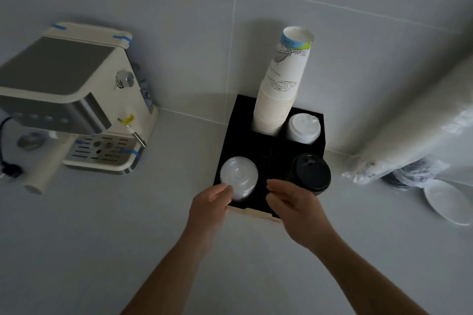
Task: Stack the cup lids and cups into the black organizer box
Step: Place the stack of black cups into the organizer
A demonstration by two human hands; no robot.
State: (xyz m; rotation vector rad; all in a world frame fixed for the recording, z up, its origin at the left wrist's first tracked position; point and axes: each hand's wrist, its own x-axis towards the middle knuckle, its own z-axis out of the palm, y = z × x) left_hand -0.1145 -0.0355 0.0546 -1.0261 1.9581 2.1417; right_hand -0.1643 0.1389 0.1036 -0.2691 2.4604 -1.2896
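1. Black organizer box (240, 140) sits on the grey surface (102, 238) against the tiled wall, four compartments in a two-by-two grid, openings up.
2. Far-left compartment: one tall stack of white paper cups (281, 84), long axis near upright, leaning slightly right, top cup's mouth up. Single cups too many to count.
3. Far-right compartment: one stack of white lids (303, 128), domed tops up.
4. Near-right compartment: one stack of black lids (311, 172), tops up, rising above the box rim.
5. Near-left compartment: one stack of clear lids (239, 176), flat faces up, axis vertical.
6. Left hand (210, 202): fingers curled onto the near edge of the clear lids, touching them; firm grasp or only a touch, cannot tell.
7. Right hand (291, 202): fingers loosely spread, holding nothing, over the box's near edge just beside the black lids.
8. One cream espresso machine (76, 100) well left of the box.
9. Plastic-wrapped sleeves (419, 135) lean at the right; white loose lids (446, 202) lie below them, count unclear.
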